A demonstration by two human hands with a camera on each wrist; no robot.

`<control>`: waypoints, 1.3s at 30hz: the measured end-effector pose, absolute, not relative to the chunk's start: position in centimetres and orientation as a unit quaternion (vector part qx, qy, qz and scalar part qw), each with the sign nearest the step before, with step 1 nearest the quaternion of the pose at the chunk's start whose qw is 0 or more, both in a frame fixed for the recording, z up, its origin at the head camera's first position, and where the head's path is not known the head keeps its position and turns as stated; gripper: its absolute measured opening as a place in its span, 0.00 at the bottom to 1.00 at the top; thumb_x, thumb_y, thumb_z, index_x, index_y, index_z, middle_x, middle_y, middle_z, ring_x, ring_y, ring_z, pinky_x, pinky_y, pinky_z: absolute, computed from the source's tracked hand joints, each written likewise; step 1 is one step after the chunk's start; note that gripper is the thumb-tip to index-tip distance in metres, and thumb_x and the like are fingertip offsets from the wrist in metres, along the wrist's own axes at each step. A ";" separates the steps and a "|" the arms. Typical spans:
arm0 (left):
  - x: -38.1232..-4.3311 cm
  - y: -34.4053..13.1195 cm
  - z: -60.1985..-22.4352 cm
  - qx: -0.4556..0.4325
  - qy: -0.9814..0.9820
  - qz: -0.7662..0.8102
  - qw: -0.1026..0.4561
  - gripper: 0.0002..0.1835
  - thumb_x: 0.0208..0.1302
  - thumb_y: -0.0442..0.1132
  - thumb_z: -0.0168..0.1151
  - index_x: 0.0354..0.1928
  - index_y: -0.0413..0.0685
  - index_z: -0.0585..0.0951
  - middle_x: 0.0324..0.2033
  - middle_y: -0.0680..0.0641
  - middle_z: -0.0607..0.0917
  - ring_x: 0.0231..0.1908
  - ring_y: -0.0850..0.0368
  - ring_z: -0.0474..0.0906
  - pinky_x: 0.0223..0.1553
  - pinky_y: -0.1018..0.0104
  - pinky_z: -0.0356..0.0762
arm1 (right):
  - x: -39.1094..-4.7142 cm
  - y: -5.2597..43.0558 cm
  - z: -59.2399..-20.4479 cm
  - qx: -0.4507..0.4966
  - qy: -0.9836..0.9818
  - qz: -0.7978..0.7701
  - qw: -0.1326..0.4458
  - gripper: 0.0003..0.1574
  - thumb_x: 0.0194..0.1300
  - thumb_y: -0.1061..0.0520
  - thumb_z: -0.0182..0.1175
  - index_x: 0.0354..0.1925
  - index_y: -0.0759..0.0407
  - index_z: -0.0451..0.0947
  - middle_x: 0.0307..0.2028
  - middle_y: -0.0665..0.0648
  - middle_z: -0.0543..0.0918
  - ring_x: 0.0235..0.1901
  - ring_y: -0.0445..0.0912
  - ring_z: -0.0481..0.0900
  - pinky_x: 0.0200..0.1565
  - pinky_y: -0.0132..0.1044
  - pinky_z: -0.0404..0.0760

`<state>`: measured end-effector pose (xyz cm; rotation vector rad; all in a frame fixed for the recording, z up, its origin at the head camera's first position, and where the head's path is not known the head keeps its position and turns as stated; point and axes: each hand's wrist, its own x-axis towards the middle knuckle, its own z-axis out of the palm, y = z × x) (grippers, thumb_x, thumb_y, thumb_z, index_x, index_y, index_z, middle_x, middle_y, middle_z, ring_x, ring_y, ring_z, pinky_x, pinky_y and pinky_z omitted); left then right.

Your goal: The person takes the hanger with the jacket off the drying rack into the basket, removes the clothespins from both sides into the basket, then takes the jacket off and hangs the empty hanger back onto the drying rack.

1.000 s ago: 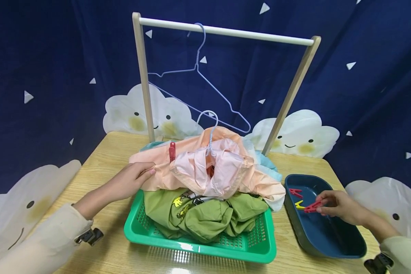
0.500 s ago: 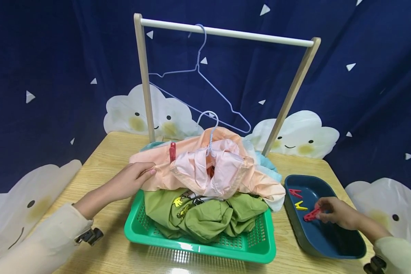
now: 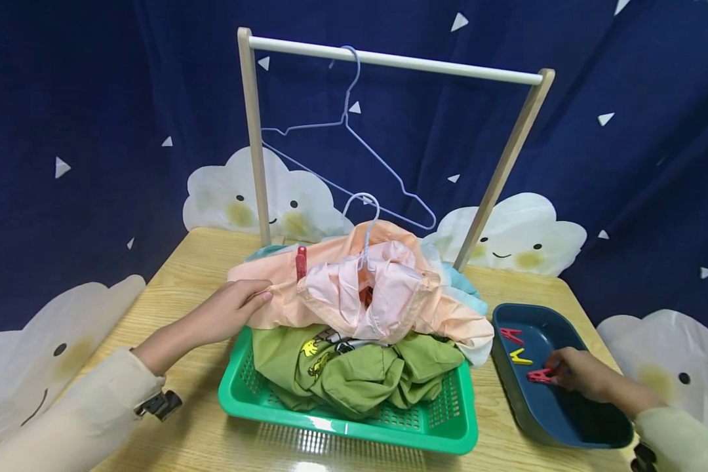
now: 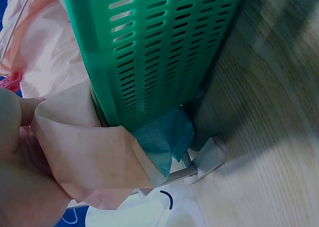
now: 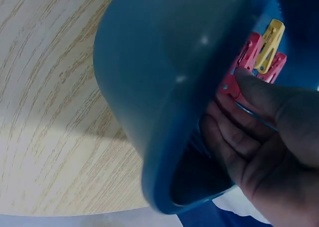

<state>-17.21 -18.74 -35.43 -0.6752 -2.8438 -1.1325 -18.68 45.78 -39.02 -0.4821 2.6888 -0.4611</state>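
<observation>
My left hand [image 3: 231,311] grips the left sleeve of a peach jacket [image 3: 283,305] lying over the basket. In the left wrist view the sleeve [image 4: 94,142] folds out from between thumb and fingers. A red clothespin [image 3: 301,263] is clipped on the jacket near its shoulder, and a pale hanger [image 3: 365,252] stands up from the neck opening. Inside the dark blue bin [image 3: 510,393], my right hand [image 3: 584,376] pinches another red clothespin [image 3: 539,375]. The right wrist view shows the thumb against that clothespin [image 5: 232,85], other fingers partly hidden in shadow.
A green basket [image 3: 342,429] holds an olive garment [image 3: 354,373] under the jacket; light blue cloth [image 3: 463,282] shows behind. In the bin lie a yellow clothespin [image 3: 520,357] and a red one. Behind stands a rack [image 3: 401,61] with a bare wire hanger [image 3: 389,167].
My right hand has lowered with the red clothespin, away from the yellow one and toward the bin's floor. The left hand keeps its grip on the sleeve. The head view has shifted slightly.
</observation>
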 end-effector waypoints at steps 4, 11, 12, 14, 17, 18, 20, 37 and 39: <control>-17.2 -18.8 -35.5 -0.218 -0.906 -0.362 0.007 0.16 0.79 0.38 0.50 0.28 0.50 0.75 0.21 0.57 0.66 0.25 0.63 0.64 0.32 0.69 0.66 | -18.8 45.4 -39.2 -0.146 0.965 -0.127 0.179 0.11 0.56 0.71 0.66 0.40 0.74 0.78 0.30 0.56 0.83 0.28 0.38 0.74 0.28 0.31 0.76; -17.3 -18.8 -35.6 -0.224 -0.904 -0.365 0.011 0.17 0.79 0.38 0.51 0.26 0.51 0.74 0.21 0.57 0.66 0.25 0.64 0.64 0.31 0.70 0.66 | -19.0 45.8 -39.3 -0.170 0.969 -0.078 0.164 0.15 0.55 0.67 0.71 0.41 0.72 0.81 0.31 0.55 0.86 0.31 0.41 0.80 0.32 0.33 0.78; -17.3 -18.7 -35.6 -0.225 -0.903 -0.365 0.011 0.17 0.79 0.38 0.51 0.26 0.51 0.74 0.21 0.57 0.65 0.25 0.64 0.64 0.31 0.70 0.66 | -19.1 45.8 -39.3 -0.166 0.968 -0.081 0.168 0.16 0.57 0.65 0.71 0.42 0.73 0.80 0.31 0.54 0.86 0.31 0.41 0.80 0.32 0.34 0.78; -17.3 -18.7 -35.7 -0.224 -0.903 -0.367 0.009 0.17 0.78 0.38 0.51 0.26 0.50 0.74 0.21 0.57 0.65 0.24 0.64 0.63 0.31 0.70 0.65 | -19.1 45.7 -39.1 -0.152 0.968 -0.089 0.179 0.17 0.60 0.61 0.70 0.43 0.73 0.80 0.30 0.53 0.86 0.30 0.40 0.80 0.32 0.33 0.78; -17.3 -18.7 -35.6 -0.224 -0.902 -0.369 0.008 0.17 0.78 0.37 0.51 0.26 0.50 0.74 0.21 0.57 0.65 0.24 0.64 0.63 0.30 0.70 0.65 | -19.0 45.5 -38.9 -0.130 0.968 -0.101 0.187 0.20 0.67 0.56 0.66 0.46 0.74 0.79 0.30 0.52 0.86 0.30 0.38 0.78 0.31 0.32 0.76; -17.3 -18.7 -35.6 -0.224 -0.901 -0.370 0.008 0.17 0.78 0.37 0.51 0.26 0.49 0.74 0.21 0.57 0.65 0.24 0.64 0.63 0.30 0.70 0.65 | -19.0 45.5 -38.8 -0.125 0.970 -0.103 0.182 0.21 0.68 0.55 0.65 0.47 0.73 0.80 0.30 0.51 0.85 0.29 0.36 0.78 0.31 0.32 0.76; -17.3 -18.7 -35.6 -0.224 -0.901 -0.372 0.008 0.17 0.78 0.37 0.51 0.26 0.49 0.74 0.21 0.57 0.65 0.24 0.64 0.63 0.31 0.70 0.66 | -18.9 45.4 -38.5 -0.125 0.974 -0.099 0.161 0.21 0.69 0.54 0.64 0.47 0.73 0.80 0.30 0.51 0.85 0.28 0.35 0.77 0.30 0.32 0.76; -17.3 -18.8 -35.8 -0.224 -0.900 -0.374 0.012 0.17 0.79 0.38 0.51 0.25 0.50 0.73 0.21 0.57 0.65 0.24 0.65 0.63 0.30 0.70 0.65 | -18.0 43.1 -33.1 -0.108 0.988 -0.112 0.026 0.25 0.74 0.49 0.59 0.52 0.72 0.80 0.41 0.66 0.88 0.33 0.48 0.85 0.30 0.36 0.82; -17.3 -18.8 -35.8 -0.224 -0.901 -0.372 0.013 0.17 0.79 0.38 0.50 0.25 0.50 0.73 0.20 0.57 0.64 0.24 0.65 0.63 0.30 0.70 0.65 | -17.8 42.4 -32.4 -0.120 0.986 -0.119 0.002 0.23 0.74 0.50 0.60 0.51 0.70 0.80 0.41 0.66 0.88 0.32 0.46 0.86 0.30 0.35 0.82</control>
